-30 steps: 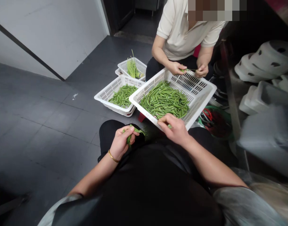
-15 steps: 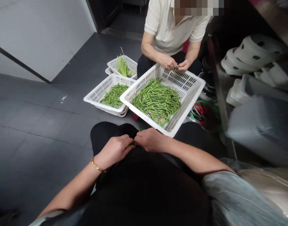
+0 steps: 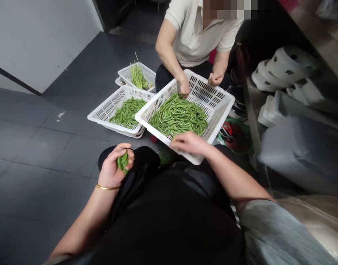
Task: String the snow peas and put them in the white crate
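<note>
My left hand (image 3: 110,171), a gold bangle at its wrist, is curled around several green pea pods (image 3: 123,162) above my left knee. The pods show between the palm and the bent fingers. Over the near rim of a large white slotted basket (image 3: 222,101) reaches my right hand (image 3: 192,141), its fingers smeared by motion, so what they hold cannot be made out. Inside that basket lies a heap of pea pods (image 3: 178,116). To its left, a smaller white basket (image 3: 98,117) holds another pile of pods (image 3: 127,112).
Opposite sits a co-worker (image 3: 196,40), one hand (image 3: 184,88) in the large basket, the other (image 3: 216,78) by its far rim. Behind the small basket, long green stems (image 3: 138,76) lie in another basket. Grey bins (image 3: 298,147) and white containers (image 3: 273,75) stand at right.
My hands, together at my lap before, have parted: the left moved left and turned palm up with pods, the right went up to the basket. One co-worker's hand dropped into the basket.
</note>
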{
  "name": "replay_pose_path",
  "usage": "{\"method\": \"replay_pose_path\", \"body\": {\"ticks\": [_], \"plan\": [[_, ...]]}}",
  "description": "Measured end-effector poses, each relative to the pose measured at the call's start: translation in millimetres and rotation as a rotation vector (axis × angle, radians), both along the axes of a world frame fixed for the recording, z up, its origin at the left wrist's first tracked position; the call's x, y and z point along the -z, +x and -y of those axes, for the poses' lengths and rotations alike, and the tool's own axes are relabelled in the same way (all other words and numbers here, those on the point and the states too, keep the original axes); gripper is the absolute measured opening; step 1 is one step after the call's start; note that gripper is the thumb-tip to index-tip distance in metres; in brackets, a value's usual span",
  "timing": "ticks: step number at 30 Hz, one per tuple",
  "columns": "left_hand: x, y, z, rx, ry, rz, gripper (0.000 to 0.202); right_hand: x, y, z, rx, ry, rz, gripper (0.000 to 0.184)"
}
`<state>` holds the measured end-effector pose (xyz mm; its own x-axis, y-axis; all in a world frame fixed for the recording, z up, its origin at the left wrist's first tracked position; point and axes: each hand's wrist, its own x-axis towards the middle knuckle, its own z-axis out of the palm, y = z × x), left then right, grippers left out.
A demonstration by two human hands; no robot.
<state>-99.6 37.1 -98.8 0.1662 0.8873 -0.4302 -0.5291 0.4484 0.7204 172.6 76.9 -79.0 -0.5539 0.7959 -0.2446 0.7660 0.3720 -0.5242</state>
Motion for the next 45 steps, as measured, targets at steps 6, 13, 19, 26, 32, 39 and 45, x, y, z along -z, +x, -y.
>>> {"method": "replay_pose_path", "body": {"ticks": [6, 13, 19, 26, 32, 39, 45], "plan": [[-4.0, 19, 7, 0.214, 0.023, 0.111, 0.011, 45.9, -13, -74, 0.265, -0.126, 0.382, 0.022], [-9.0, 23, 13, 0.237, 0.057, -0.151, 0.02, 28.5, 3, -63, 0.279, -0.171, 0.16, 0.018], [-10.5, 51, 20, 0.335, 0.139, -0.21, 0.031, -5.4, -24, 12, 0.114, -0.423, -0.638, 0.03], [-7.2, 49, 32, 0.05, 0.127, -0.214, 0.03, -7.3, -50, 66, 0.07, 0.321, -0.352, 0.017], [-6.4, 45, 37, 0.064, 0.151, -0.167, 0.028, -1.9, -56, 72, -0.224, 0.533, -0.262, 0.026], [-6.7, 31, 38, 0.495, 0.086, 0.064, 0.023, -13.5, -27, 52, -0.072, -0.028, -0.688, 0.023], [-1.7, 24, 36, 0.564, 0.045, 0.076, 0.021, -16.3, -6, 40, 0.186, 0.247, -0.557, 0.019]]}}
